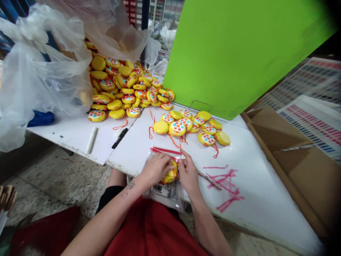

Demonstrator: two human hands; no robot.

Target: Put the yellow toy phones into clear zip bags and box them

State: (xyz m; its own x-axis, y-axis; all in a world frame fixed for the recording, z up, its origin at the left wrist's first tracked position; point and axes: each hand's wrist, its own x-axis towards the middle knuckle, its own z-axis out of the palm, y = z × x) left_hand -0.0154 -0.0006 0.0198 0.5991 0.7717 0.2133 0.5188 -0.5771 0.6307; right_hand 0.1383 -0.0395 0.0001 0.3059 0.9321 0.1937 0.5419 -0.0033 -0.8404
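A clear plastic zip bag (167, 196) with a red strip along its top lies at the table's front edge, partly over my lap. A yellow round toy (170, 175) is at the bag, its lower part overlapping a dark print seen through the plastic. My left hand (157, 168) is closed with its fingertips on the toy. On the other side, my right hand (188, 175) grips the bag's right edge, thumb near the red strip and index finger stretched upward. Whether the toy is wholly inside the bag I cannot tell.
Several yellow toys (181, 127) with coloured dots and orange cords lie ahead; a larger heap (128, 85) spills from a plastic bag (48, 78). A black marker (119, 138), white stick (91, 140), pink strips (226, 185), green board (234, 53) and cardboard box (287, 163) surround the work spot.
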